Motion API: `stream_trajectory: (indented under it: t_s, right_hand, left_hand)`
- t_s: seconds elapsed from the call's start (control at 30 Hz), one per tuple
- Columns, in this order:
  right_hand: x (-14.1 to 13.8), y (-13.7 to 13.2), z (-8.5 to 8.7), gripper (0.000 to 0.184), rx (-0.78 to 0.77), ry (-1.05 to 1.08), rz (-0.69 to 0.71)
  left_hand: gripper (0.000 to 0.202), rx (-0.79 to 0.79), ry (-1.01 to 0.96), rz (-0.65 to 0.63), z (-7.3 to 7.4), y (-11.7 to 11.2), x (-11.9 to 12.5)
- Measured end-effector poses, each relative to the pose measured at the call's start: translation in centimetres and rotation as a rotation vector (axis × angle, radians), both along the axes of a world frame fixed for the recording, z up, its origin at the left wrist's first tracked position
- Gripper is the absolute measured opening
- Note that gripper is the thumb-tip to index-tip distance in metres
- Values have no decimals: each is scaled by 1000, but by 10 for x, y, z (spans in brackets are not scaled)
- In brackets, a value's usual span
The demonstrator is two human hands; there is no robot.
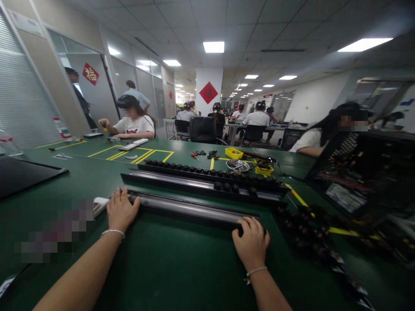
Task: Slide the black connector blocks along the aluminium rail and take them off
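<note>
1. Head view: on a green table (181,268), a long dark bar (191,210) with a shiny strip along its length lies nearest the person, running crosswise between the two hands.
2. Left hand (122,211) is on the bar's left end, its fingers bent forward and fairly near one another, the thumb held apart. Its palm side is hidden, so I cannot tell how firmly it grips. A thin bracelet (113,233) circles the wrist.
3. Right hand (252,242) is at the right end, fingers curled and slightly spread over the edge, thumb off to the left side. Whether it pinches the bar, I cannot tell.
4. Just behind lies a second bar (181,181), with a few small black pieces on it toward the right; beyond that runs a row of black parts (194,172).
5. Farther back are orange-handled pliers (195,156), a yellow tray (234,153) and a round metal dish (237,165).
6. To the right, a dark cluster of parts (311,233) spreads near the table's edge, too dim to make out.
7. Across the table at left, a co-worker (136,125) sits with one hand raised.
</note>
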State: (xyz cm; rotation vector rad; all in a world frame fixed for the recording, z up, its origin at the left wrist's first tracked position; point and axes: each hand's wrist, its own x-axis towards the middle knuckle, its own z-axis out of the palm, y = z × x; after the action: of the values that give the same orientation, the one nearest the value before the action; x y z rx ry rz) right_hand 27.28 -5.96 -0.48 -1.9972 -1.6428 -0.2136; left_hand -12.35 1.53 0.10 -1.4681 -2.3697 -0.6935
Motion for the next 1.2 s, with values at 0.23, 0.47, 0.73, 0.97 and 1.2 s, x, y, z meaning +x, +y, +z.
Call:
stream_trajectory:
  t_s: [0.23, 0.47, 0.73, 0.97, 1.2]
  right_hand:
    - [-1, -1, 1, 26, 17, 33, 0]
    - [-1, 0, 1, 25, 6, 36, 4]
    - [0, 1, 0, 25, 15, 36, 5]
    - [-1, 0, 3, 25, 6, 49, 6]
    - [-1, 1, 2, 25, -2, 58, 7]
  left_hand:
    - [68, -3, -28, -25, 0, 4, -6]
    - [70, 20, -60, -20, 4, 17, -18]
    - [77, -105, -59, -37, 15, 31, -38]
    - [68, -113, -19, -36, 17, 27, -30]
    - [64, -37, -38, -16, 18, 25, -25]
